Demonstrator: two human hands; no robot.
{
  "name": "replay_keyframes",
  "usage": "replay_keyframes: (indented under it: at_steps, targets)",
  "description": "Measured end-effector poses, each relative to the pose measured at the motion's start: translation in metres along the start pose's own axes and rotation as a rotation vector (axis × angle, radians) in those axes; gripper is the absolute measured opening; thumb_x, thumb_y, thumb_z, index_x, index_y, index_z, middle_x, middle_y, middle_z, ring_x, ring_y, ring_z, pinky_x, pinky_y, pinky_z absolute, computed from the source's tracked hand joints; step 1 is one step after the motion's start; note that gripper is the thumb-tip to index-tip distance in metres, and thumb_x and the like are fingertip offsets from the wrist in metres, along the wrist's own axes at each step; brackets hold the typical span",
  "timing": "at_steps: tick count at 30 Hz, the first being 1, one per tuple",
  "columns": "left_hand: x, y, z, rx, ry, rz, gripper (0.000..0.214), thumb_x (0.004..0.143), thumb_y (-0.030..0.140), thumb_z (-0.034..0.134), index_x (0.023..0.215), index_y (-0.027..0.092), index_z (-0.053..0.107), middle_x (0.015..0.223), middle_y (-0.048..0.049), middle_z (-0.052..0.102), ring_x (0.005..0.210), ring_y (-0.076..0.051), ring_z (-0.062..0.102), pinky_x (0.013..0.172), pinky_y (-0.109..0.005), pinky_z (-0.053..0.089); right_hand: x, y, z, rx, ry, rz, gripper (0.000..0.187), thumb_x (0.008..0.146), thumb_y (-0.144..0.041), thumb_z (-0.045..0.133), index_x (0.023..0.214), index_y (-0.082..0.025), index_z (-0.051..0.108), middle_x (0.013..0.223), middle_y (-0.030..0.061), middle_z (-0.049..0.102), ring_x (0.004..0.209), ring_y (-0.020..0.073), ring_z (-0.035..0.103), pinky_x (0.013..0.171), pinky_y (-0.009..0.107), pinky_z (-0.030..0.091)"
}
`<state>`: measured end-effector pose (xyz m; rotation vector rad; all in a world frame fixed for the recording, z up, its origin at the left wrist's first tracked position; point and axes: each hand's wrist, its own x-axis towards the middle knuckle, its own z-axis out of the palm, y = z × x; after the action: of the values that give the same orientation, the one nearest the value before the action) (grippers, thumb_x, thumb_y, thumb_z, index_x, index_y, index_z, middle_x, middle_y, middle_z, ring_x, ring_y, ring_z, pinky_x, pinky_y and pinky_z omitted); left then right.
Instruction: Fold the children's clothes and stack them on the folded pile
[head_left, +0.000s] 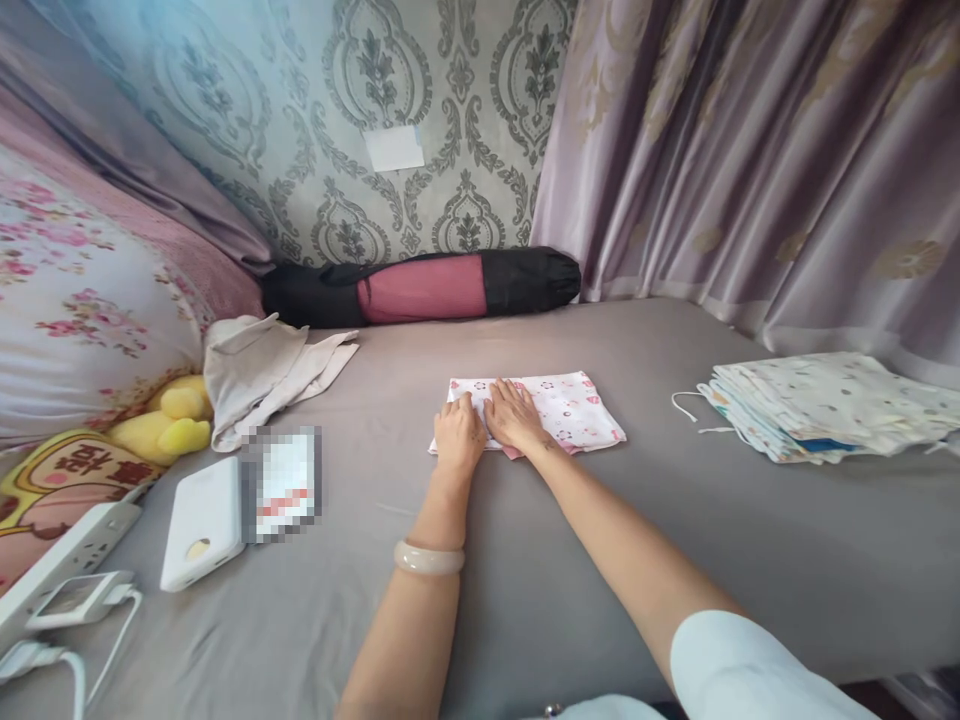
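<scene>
A folded white cloth (581, 413) with a pink and red print lies flat on the grey bed sheet in front of me. My left hand (459, 434) rests on its left part, fingers bent and closed against the fabric; their tips are hard to make out. Beside it, my right hand (514, 413) lies flat on the middle of the cloth with its fingers stretched out. A bit of pink fabric shows at the near edge under the right hand. A pale bangle (429, 558) circles my left wrist.
To the right sits a stack of folded printed cloths (832, 405) with white ties. A black and pink roll bag (424, 287) lies along the wall. At left are a crumpled beige cloth (259, 370), a white power bank (202, 522), a blurred-out item (283, 485) and a power strip (71, 560).
</scene>
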<state>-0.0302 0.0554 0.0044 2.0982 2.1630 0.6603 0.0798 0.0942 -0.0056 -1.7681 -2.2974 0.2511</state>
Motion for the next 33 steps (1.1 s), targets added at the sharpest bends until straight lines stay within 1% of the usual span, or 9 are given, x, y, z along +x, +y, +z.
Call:
replay_keyframes:
  at_steps: [2,5,7,9,13,17,24,29,33]
  targets:
    - [-0.001,0.001,0.002,0.006,0.015,0.004,0.030,0.091,0.016,0.042,0.119,0.015,0.055,0.111,-0.0157,0.068,0.109,-0.029,0.060,0.088,-0.037,0.043,0.001,0.001,-0.003,0.041,-0.012,0.008,0.055,0.099,-0.032,0.023,0.146,-0.008,0.037,0.156,0.0110,0.031,0.145,0.0222,0.021,0.118,0.041,0.009]
    - [-0.002,0.003,0.006,-0.023,0.064,0.042,0.030,0.092,0.020,0.044,0.119,0.015,0.056,0.111,-0.0164,0.068,0.111,-0.029,0.061,0.093,-0.041,0.043,0.002,0.006,-0.013,0.123,-0.025,0.002,0.052,0.099,-0.028,0.020,0.144,-0.011,0.041,0.153,0.0104,0.038,0.142,0.0181,0.028,0.116,0.036,0.017]
    - [-0.003,0.006,0.010,-0.061,0.108,0.107,0.032,0.092,0.025,0.047,0.121,0.016,0.056,0.118,-0.0173,0.066,0.120,-0.029,0.057,0.103,-0.044,0.038,0.000,0.014,-0.021,0.139,-0.007,-0.009,0.051,0.099,-0.026,0.020,0.143,-0.012,0.042,0.153,0.0101,0.039,0.141,0.0167,0.030,0.115,0.033,0.021]
    - [-0.005,0.010,0.013,-0.085,0.119,0.178,0.036,0.093,0.029,0.047,0.125,0.016,0.055,0.127,-0.0179,0.062,0.130,-0.029,0.049,0.111,-0.047,0.029,-0.004,0.025,-0.027,0.094,0.024,-0.016,0.051,0.099,-0.027,0.022,0.144,-0.011,0.040,0.154,0.0114,0.035,0.143,0.0190,0.027,0.116,0.036,0.018]
    - [-0.008,0.018,0.020,-0.046,0.004,0.222,0.042,0.096,0.031,0.038,0.132,0.014,0.053,0.140,-0.0173,0.053,0.139,-0.030,0.038,0.116,-0.051,0.021,-0.014,0.044,-0.031,-0.028,0.014,-0.014,0.053,0.099,-0.031,0.024,0.146,-0.011,0.040,0.156,0.0135,0.032,0.145,0.0255,0.021,0.117,0.047,0.011]
    - [-0.010,0.021,0.021,0.044,-0.093,0.226,0.045,0.097,0.033,0.036,0.135,0.015,0.051,0.145,-0.0158,0.048,0.141,-0.030,0.035,0.116,-0.052,0.022,-0.019,0.052,-0.024,-0.065,0.004,-0.017,0.054,0.099,-0.033,0.025,0.148,-0.015,0.038,0.156,0.0111,0.032,0.144,0.0263,0.023,0.116,0.049,0.013]
    - [-0.011,0.021,0.018,0.170,-0.115,0.255,0.051,0.099,0.036,0.028,0.139,0.011,0.047,0.148,-0.0150,0.045,0.140,-0.030,0.035,0.116,-0.052,0.024,-0.017,0.055,-0.018,-0.054,0.034,-0.029,0.054,0.099,-0.035,0.027,0.147,-0.015,0.039,0.155,0.0112,0.034,0.144,0.0257,0.025,0.116,0.047,0.014]
    - [-0.012,0.025,0.014,0.142,-0.092,0.264,0.053,0.100,0.040,0.026,0.140,0.012,0.047,0.148,-0.0139,0.045,0.142,-0.026,0.033,0.118,-0.050,0.021,-0.016,0.062,-0.027,0.056,0.008,-0.027,0.052,0.099,-0.030,0.021,0.145,-0.013,0.040,0.153,0.0099,0.037,0.143,0.0210,0.027,0.116,0.041,0.018]
    - [-0.014,0.029,0.010,0.125,-0.133,0.306,0.055,0.101,0.043,0.025,0.143,0.012,0.043,0.151,-0.0131,0.040,0.145,-0.025,0.027,0.119,-0.050,0.018,-0.023,0.080,-0.036,-0.033,0.059,-0.003,0.052,0.099,-0.030,0.024,0.145,-0.010,0.040,0.154,0.0138,0.034,0.145,0.0238,0.022,0.118,0.045,0.012]
